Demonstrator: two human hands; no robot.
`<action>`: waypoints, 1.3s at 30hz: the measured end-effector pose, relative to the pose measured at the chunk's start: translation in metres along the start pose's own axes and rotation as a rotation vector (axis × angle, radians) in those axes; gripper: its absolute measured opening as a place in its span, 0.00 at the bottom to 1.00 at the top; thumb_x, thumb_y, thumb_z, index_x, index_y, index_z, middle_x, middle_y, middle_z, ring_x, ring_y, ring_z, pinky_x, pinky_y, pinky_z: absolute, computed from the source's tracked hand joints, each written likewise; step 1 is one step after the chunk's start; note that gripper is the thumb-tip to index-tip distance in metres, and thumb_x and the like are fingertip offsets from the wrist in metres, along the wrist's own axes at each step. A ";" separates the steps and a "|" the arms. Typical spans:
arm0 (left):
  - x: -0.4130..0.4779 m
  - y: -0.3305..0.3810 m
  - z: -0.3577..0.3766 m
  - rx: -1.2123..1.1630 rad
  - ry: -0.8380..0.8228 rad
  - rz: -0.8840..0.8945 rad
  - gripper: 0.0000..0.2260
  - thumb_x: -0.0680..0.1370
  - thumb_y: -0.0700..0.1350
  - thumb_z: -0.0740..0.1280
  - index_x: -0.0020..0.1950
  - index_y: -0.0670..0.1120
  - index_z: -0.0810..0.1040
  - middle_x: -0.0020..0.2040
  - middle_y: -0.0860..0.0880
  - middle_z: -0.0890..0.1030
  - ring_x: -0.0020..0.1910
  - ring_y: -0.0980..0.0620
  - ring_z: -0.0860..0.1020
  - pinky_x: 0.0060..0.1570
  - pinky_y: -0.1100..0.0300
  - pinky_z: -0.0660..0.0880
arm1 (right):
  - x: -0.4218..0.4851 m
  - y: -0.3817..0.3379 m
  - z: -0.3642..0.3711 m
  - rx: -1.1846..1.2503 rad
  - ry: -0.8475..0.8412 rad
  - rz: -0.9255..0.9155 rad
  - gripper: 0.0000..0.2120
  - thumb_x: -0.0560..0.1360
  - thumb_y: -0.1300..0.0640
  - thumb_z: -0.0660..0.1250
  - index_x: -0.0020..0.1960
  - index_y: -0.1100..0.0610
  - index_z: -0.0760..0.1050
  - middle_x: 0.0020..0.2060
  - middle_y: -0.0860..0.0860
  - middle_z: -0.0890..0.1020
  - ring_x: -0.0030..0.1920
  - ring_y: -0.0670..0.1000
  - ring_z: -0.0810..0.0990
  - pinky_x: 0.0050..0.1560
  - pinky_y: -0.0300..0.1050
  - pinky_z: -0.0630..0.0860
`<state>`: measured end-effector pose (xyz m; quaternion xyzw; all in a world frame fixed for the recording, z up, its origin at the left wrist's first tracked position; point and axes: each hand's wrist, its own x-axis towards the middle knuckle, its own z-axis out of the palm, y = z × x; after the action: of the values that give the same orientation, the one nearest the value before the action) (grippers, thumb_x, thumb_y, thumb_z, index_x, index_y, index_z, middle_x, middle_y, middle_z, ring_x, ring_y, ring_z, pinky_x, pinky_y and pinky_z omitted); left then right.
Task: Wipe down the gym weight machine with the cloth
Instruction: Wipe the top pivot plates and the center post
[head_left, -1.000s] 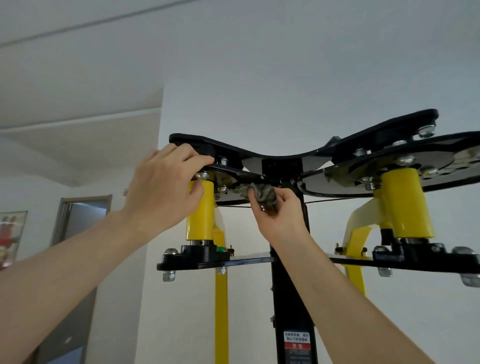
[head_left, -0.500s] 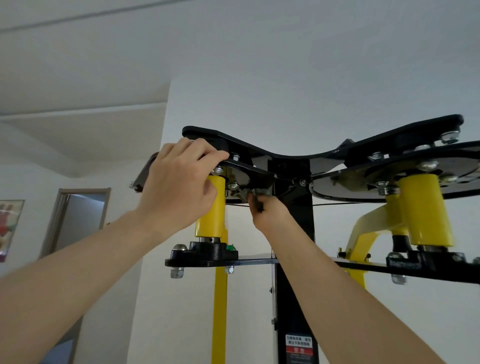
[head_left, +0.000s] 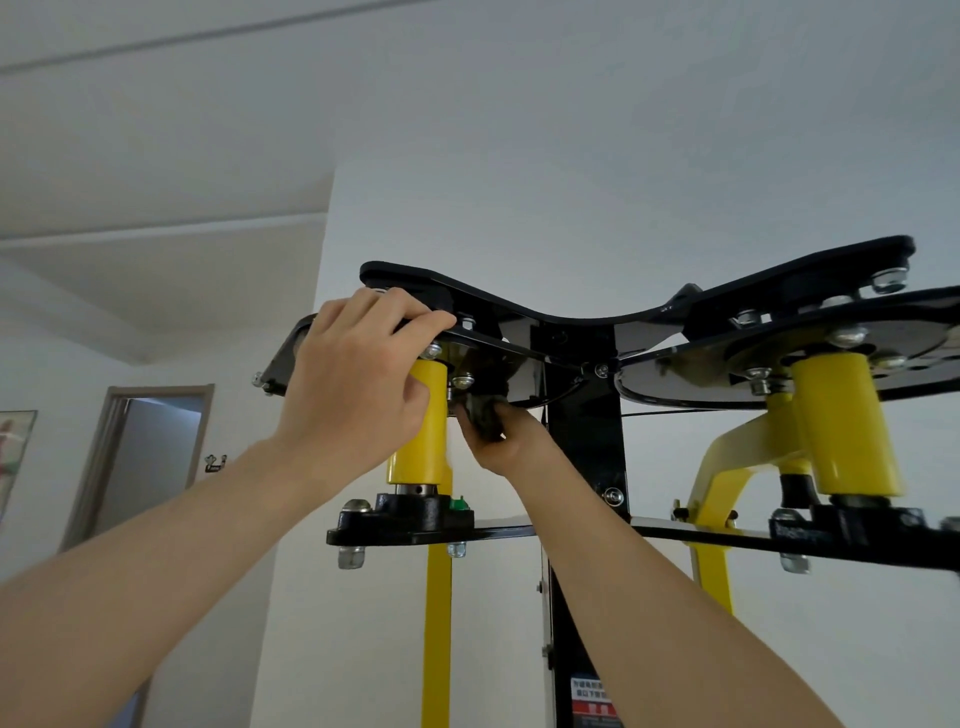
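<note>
A home room, not a public gym: plain white walls, an open doorway (head_left: 150, 457) (grey-framed), a wall picture (head_left: 13, 457), one weight machine (head_left: 582, 467).

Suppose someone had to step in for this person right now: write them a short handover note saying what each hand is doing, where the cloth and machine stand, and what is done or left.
Left hand: fingers curled over the edge of the black top plate, bracing there above the left yellow sleeve.
Right hand: grips the bunched grey cloth, pressed up against the underside just right of that sleeve, beside the black centre post.
Done: cannot be judged from this picture; the cloth is working the top left pivot.
Left: likely the right yellow sleeve, the lower black bar and the post below.
</note>
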<state>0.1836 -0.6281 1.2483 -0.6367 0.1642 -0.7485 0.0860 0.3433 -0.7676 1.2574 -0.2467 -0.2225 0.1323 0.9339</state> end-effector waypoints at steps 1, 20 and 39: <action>0.000 0.001 0.000 0.003 -0.001 -0.009 0.26 0.66 0.35 0.70 0.64 0.47 0.81 0.53 0.49 0.80 0.54 0.46 0.76 0.55 0.52 0.70 | -0.009 -0.003 0.001 0.021 -0.024 -0.001 0.04 0.82 0.64 0.62 0.51 0.65 0.74 0.70 0.64 0.73 0.70 0.58 0.74 0.65 0.48 0.77; 0.002 0.012 -0.004 -0.061 0.009 -0.084 0.21 0.69 0.38 0.67 0.61 0.46 0.83 0.52 0.50 0.81 0.53 0.47 0.77 0.59 0.55 0.66 | -0.154 -0.072 0.025 -0.573 -0.055 -0.670 0.06 0.78 0.62 0.69 0.53 0.65 0.81 0.51 0.58 0.84 0.55 0.55 0.84 0.55 0.52 0.83; 0.124 -0.051 -0.021 -0.365 -0.503 -0.269 0.10 0.77 0.51 0.73 0.57 0.51 0.83 0.52 0.54 0.84 0.52 0.54 0.81 0.56 0.55 0.77 | -0.060 -0.075 0.153 -1.864 -0.431 -0.652 0.08 0.78 0.54 0.69 0.48 0.56 0.86 0.44 0.57 0.85 0.45 0.53 0.81 0.64 0.54 0.77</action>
<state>0.1451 -0.6197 1.3787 -0.8222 0.1833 -0.5310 -0.0912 0.2276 -0.7908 1.3946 -0.7760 -0.4579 -0.3139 0.2995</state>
